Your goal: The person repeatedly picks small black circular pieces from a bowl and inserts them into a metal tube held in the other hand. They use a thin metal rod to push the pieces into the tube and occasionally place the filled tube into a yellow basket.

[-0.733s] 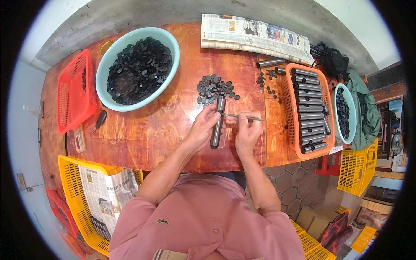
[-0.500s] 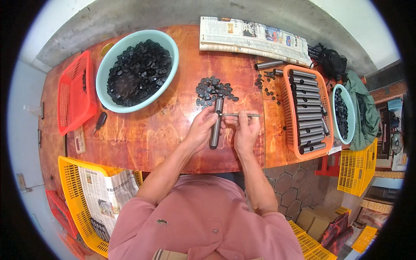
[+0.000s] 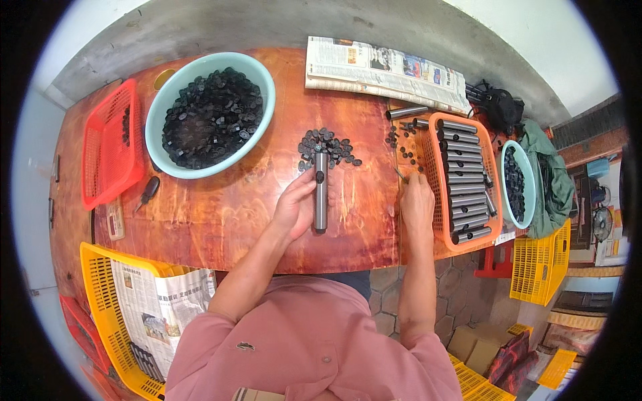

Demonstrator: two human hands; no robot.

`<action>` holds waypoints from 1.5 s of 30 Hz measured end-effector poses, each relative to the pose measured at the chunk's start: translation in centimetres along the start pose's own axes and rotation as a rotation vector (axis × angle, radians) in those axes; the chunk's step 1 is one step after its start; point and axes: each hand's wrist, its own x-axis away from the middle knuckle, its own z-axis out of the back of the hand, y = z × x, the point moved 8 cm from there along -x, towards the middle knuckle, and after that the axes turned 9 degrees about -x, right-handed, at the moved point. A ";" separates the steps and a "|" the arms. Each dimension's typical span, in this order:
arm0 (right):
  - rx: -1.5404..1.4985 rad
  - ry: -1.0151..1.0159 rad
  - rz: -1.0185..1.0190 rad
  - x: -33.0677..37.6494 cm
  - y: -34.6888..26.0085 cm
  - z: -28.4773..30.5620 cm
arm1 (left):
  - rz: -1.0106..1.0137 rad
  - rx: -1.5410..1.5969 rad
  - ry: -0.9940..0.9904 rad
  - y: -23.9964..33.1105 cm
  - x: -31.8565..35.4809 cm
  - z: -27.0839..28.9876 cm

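Note:
My left hand (image 3: 294,204) is closed around a grey metal tube (image 3: 322,208), held almost upright over the table. A dark round spot shows on the tube's upper part. Just beyond its top end lies a pile of small black oval pieces (image 3: 328,146). My right hand (image 3: 418,198) is beside the left wall of the orange basket (image 3: 438,212), closed on a thin metal rod (image 3: 400,175) whose end sticks out past the fingers. The rest of the rod is hidden by the hand. Several similar tubes (image 3: 466,179) lie stacked in the basket.
A pale green basin (image 3: 267,107) full of black pieces and a red basket (image 3: 87,167) stand at the left. Folded newspaper (image 3: 388,70) lies at the back. Small black plugs (image 3: 408,155) are scattered near the orange basket. A smaller basin (image 3: 528,207) stands at right.
My right hand has moved away from the tube to the right, carrying the thin rod. The left hand keeps the tube, which has shifted slightly left and straightened.

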 end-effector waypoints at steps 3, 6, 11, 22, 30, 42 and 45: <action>-0.058 0.068 0.022 0.2 -1.8 0.5 | -0.067 0.005 0.014 1.0 0.2 0.7; -0.360 0.092 0.047 -0.6 -4.5 -1.1 | -0.109 -0.004 0.022 1.4 -0.2 1.9; -0.396 0.055 0.021 -2.6 -8.9 -3.3 | -0.119 0.011 0.077 1.4 -0.5 2.2; -0.571 -0.054 -0.070 -1.7 -7.3 -4.2 | -0.037 -0.026 -0.024 0.2 -0.2 0.3; -0.584 -0.048 -0.141 -1.1 -6.1 -4.5 | -0.013 -0.078 -0.037 -0.1 -0.1 0.0; -0.546 -0.140 0.036 0.0 -6.3 -3.2 | 0.099 -0.167 -0.102 -1.5 -0.2 -0.3; -0.533 -0.136 -0.014 0.3 -5.7 -3.9 | 0.111 -0.188 -0.121 -1.7 -0.3 -0.2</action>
